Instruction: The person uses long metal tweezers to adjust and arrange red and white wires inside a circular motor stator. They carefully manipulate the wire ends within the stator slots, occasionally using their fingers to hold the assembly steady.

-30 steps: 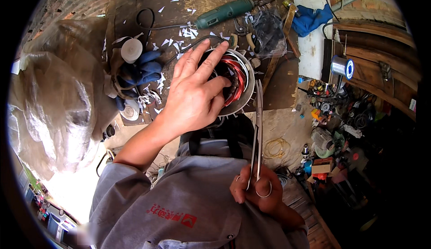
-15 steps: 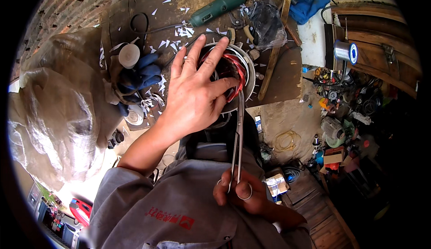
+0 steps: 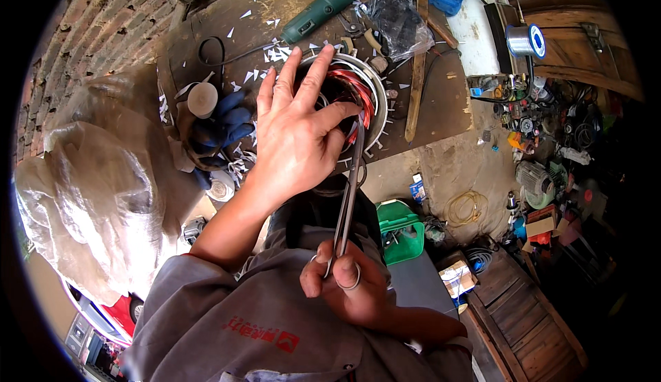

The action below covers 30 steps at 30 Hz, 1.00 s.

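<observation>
My left hand (image 3: 299,124) lies spread over the left side of a round metal motor stator (image 3: 377,93), its thumb reaching into the bore by the red windings (image 3: 361,93). White insulation edges and thin pegs stick up around the stator's rim. In my right hand (image 3: 351,282), finger and thumb sit in the rings of long-handled metal scissors (image 3: 350,196). Their handles lie close together, and the tips point into the stator beside my left thumb. My left palm hides part of the stator, and the exact contact of the tips is hard to see.
White paper scraps (image 3: 277,55) litter the brown tabletop (image 3: 441,99). Around the stator are a green power tool (image 3: 321,11), a black plastic bag (image 3: 403,22), a wooden stick (image 3: 416,96) and blue gloves (image 3: 231,117). A solder spool (image 3: 527,41) stands right; a green bin (image 3: 401,234) sits below the table.
The scissors' handles have come closer together, and my right hand has shifted slightly left and up. My left hand keeps its place on the stator. The view has turned, bringing the green bin in.
</observation>
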Motion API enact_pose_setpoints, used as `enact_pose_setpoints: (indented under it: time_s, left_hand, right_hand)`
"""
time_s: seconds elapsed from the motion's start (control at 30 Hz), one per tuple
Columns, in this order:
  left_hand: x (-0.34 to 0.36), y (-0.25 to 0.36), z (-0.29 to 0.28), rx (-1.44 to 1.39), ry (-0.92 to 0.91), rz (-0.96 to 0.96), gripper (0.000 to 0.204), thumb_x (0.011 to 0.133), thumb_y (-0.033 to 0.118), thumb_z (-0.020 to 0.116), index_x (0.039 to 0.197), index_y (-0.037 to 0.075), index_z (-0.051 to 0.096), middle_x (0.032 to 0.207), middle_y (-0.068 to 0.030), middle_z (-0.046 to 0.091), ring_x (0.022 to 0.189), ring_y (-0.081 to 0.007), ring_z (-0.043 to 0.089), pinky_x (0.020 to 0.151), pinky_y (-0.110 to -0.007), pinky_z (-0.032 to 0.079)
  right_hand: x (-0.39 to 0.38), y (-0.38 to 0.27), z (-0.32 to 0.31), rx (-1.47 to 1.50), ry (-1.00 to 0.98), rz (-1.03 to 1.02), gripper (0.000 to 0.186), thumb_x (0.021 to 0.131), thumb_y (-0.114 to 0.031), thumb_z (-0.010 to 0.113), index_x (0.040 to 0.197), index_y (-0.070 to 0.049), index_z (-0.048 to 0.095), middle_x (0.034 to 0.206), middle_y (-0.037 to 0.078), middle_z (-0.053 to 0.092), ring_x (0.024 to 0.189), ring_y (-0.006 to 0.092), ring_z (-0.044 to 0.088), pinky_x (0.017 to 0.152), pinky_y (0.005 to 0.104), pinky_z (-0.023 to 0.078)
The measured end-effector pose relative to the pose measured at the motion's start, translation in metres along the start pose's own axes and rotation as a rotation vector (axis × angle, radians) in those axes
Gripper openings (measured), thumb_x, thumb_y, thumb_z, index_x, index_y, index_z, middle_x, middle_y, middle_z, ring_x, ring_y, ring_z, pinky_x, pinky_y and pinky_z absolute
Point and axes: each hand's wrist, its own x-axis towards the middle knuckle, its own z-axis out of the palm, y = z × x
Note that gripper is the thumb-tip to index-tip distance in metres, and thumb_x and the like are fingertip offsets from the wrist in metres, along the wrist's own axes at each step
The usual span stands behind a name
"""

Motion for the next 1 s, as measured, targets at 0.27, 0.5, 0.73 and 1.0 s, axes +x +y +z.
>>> enact_pose_setpoints:
  time_s: [0.27, 0.5, 0.73, 1.0]
  left_hand:
    - [0.000, -0.004, 0.008, 0.013, 0.071, 0.063, 0.035, 0.072, 0.009, 0.060, 0.099, 0.023, 0.077, 0.154, -0.0116, 0.041, 0.141, -0.0439, 0.033, 0.115, -0.056, 0.022]
    - [-0.001, -0.006, 0.015, 0.019, 0.124, 0.073, 0.032, 0.073, 0.011, 0.061, 0.098, 0.023, 0.077, 0.153, -0.0099, 0.042, 0.140, -0.0433, 0.035, 0.115, -0.056, 0.023]
    - [-0.001, -0.006, 0.015, 0.011, 0.128, 0.071, 0.031, 0.074, 0.012, 0.060, 0.096, 0.024, 0.078, 0.153, -0.0091, 0.043, 0.140, -0.0429, 0.035, 0.115, -0.055, 0.023]
    - [0.000, -0.007, 0.013, 0.012, 0.103, 0.064, 0.029, 0.075, 0.010, 0.060, 0.094, 0.021, 0.078, 0.152, -0.0099, 0.043, 0.141, -0.0423, 0.034, 0.116, -0.055, 0.022]
  right_hand:
    - [0.033, 0.024, 0.038, 0.181, 0.100, -0.259, 0.036, 0.103, -0.041, 0.048, 0.111, -0.006, 0.053, 0.080, 0.008, 0.058, 0.075, 0.0176, 0.054, 0.074, 0.0357, 0.043]
    - [0.051, 0.034, 0.051, 0.196, 0.190, -0.393, 0.033, 0.103, -0.035, 0.052, 0.101, -0.002, 0.057, 0.078, 0.004, 0.054, 0.069, 0.0154, 0.054, 0.066, 0.0306, 0.043]
    - [0.051, 0.031, 0.049, 0.091, 0.225, -0.400, 0.033, 0.102, -0.037, 0.053, 0.101, -0.005, 0.058, 0.068, 0.005, 0.054, 0.065, 0.0150, 0.054, 0.065, 0.0320, 0.044]
    - [0.057, 0.017, 0.043, 0.089, 0.234, -0.368, 0.031, 0.101, -0.034, 0.056, 0.098, -0.003, 0.058, 0.066, 0.005, 0.053, 0.063, 0.0150, 0.053, 0.062, 0.0308, 0.043]
